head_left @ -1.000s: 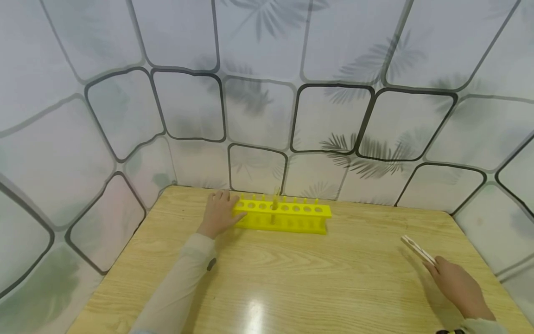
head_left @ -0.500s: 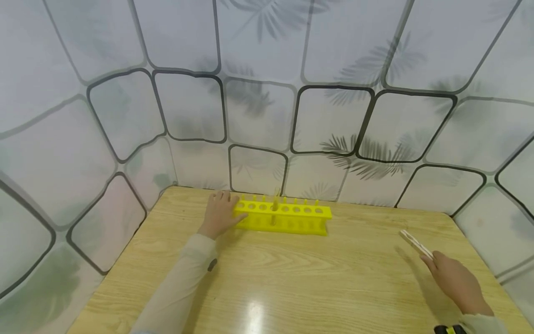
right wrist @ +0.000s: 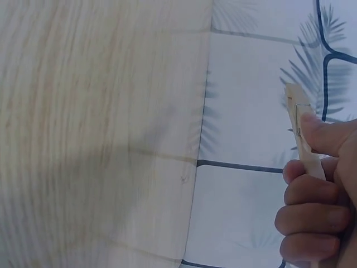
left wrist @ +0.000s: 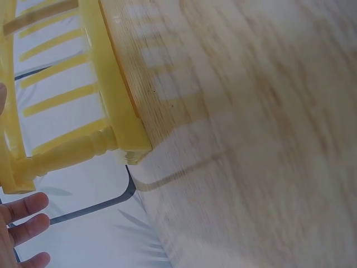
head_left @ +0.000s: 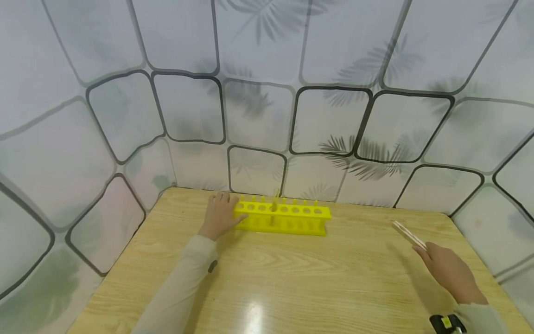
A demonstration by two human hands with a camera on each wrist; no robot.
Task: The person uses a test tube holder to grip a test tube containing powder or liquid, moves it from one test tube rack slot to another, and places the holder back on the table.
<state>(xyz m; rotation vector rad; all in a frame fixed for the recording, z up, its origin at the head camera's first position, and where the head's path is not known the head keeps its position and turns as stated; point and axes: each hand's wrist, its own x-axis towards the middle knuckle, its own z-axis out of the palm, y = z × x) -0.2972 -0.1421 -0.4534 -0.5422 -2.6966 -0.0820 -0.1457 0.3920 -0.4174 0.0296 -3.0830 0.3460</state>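
A yellow test tube rack (head_left: 283, 222) stands near the table's far edge, with one glass test tube (head_left: 274, 205) upright in a middle hole. My left hand (head_left: 219, 214) grips the rack's left end, thumb along the front and fingers toward the back. In the left wrist view, the rack (left wrist: 120, 106) fills the upper left and several fingertips (left wrist: 33, 228) extend past its end. On the right, my right hand (head_left: 448, 269) holds a wooden test tube clamp (head_left: 410, 235) above the table. The right wrist view shows the thumb pressed on the clamp (right wrist: 298, 111) near its wire spring, fingers curled round its handle.
The wood-grain table (head_left: 292, 283) runs from the person to a patterned curtain-like wall (head_left: 258, 116), which closes in the back and both sides. A row of pegs (head_left: 294, 202) rises along the rack's back edge. A dark wrist device (head_left: 447, 323) sits at the right sleeve.
My right hand has moved a little left and away from me, carrying the test tube clamp toward the rack. The left hand and the rack have stayed in place.
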